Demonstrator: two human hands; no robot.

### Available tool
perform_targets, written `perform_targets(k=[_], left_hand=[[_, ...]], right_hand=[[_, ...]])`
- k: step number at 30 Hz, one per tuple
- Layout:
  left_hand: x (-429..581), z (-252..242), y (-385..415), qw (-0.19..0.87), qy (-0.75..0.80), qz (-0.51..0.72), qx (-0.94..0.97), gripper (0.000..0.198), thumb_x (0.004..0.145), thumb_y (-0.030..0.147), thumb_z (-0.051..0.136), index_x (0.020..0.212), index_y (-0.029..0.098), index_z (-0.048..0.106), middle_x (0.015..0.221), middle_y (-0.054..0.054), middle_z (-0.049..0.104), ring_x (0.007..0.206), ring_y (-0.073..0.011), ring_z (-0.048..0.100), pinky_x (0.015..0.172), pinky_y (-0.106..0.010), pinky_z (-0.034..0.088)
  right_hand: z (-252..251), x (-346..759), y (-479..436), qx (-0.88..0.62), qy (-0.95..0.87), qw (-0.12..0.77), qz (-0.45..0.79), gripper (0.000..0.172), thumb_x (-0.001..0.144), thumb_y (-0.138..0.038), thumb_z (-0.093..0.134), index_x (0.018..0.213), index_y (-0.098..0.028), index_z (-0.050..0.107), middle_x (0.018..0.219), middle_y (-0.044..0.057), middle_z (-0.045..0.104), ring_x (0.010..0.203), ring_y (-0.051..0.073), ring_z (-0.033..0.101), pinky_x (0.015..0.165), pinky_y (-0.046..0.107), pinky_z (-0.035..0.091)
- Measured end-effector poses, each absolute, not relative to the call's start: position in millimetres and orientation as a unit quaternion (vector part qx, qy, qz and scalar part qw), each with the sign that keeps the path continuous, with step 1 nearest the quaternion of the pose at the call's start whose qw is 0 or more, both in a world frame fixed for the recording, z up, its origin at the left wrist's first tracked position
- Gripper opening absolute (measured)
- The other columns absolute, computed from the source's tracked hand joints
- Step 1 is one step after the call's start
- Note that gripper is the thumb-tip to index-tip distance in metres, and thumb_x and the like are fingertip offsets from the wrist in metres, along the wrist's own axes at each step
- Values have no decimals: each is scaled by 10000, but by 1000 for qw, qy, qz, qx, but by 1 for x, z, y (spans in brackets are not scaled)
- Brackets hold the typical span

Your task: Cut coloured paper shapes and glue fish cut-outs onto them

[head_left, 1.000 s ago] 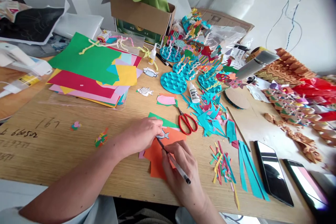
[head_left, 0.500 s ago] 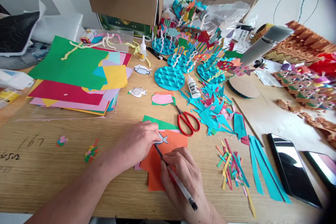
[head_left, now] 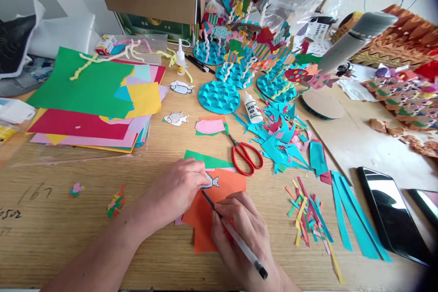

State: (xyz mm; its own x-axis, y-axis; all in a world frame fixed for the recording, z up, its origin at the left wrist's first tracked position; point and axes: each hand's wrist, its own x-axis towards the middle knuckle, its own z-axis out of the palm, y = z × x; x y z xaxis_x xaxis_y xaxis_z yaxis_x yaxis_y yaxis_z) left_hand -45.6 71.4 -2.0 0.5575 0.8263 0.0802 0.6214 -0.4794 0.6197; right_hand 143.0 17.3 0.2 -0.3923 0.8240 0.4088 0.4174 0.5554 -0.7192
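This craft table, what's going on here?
A person is working at the table with both hands. Their left hand rests on a small paper fish lying on orange paper, and their right hand holds a pen with its tip just beside the fish. Red scissors lie nearby among teal paper scraps, and a stack of coloured paper sits to the left.

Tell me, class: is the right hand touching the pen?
Touching: the head view shows the right hand gripping the pen between fingers and thumb.
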Motion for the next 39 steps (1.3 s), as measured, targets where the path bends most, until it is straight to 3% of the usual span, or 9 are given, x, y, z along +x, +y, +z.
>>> perform_targets(k=[39], left_hand=[[-44,-1,70,288,436,201,828,203,880,79,534,909,193,700,857,-27,636,842,-167,551,767,-299,435]], right_hand=[[-9,149,15,-473,-731,404,282,219,818,-4,529,914,-200,512,761,9,532,684,142,501,579,280,444]])
